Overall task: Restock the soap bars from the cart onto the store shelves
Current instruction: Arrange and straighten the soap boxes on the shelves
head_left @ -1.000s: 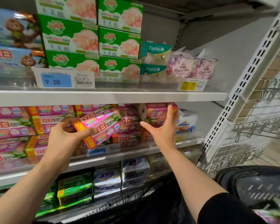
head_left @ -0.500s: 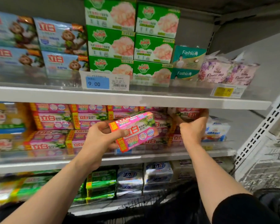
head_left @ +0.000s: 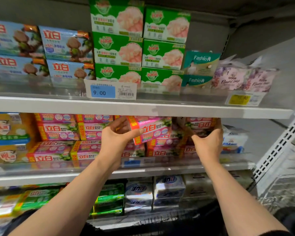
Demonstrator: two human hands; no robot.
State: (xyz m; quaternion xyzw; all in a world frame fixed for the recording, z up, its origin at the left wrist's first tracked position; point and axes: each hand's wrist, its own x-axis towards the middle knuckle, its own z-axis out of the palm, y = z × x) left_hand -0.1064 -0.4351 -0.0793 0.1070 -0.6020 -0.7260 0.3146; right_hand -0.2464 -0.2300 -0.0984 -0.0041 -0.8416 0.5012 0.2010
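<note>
Middle shelf (head_left: 143,174) carrying rows of pink soap packs (head_left: 58,132), stacked in layers behind clear front lip. Upper shelf (head_left: 143,108) carrying green boxes (head_left: 117,50), blue price tag (head_left: 102,91) sitting at edge. Left hand (head_left: 117,135) gripping pink soap bar (head_left: 150,129), thumb and fingers curling round left end, bar tilting, sitting just under upper shelf above stacked packs. Right hand (head_left: 209,142) reaching into right end of same row, fingers curling round pink pack (head_left: 198,125) on top of stack.
</note>
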